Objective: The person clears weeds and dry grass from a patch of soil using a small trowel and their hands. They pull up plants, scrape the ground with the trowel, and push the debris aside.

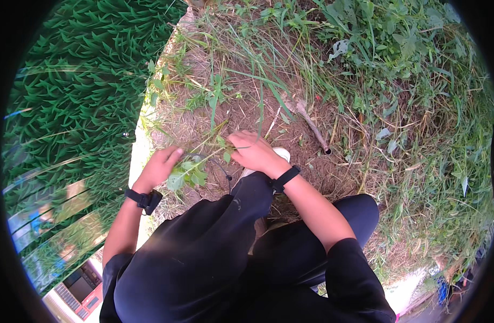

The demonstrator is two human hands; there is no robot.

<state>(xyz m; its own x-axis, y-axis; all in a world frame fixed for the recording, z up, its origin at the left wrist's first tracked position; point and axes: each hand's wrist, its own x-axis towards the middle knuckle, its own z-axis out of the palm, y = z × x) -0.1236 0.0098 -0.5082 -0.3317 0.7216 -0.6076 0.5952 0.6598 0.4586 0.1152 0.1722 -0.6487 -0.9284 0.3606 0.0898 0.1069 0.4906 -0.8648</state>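
Between my two hands stretches a leafy green weed (190,173), its broad leaves hanging near my left fingers and its thin stems running across to the right. My left hand (158,169) is closed, thumb and fingers pinched at the stems. My right hand (253,152) curls palm down around the weed's other end, beside small leaves; its fingertips are partly hidden. A thin dark cord or wire (220,166) loops below the stems, close to my knee. Black bands circle both wrists.
A pale shoe (282,154) shows beside my right hand. A broken stick (314,129) lies on brown soil with dry straw. Dense weeds (403,59) grow at the far right. A panel printed with green grass blades (91,81) stands along the left, edged by a pale strip.
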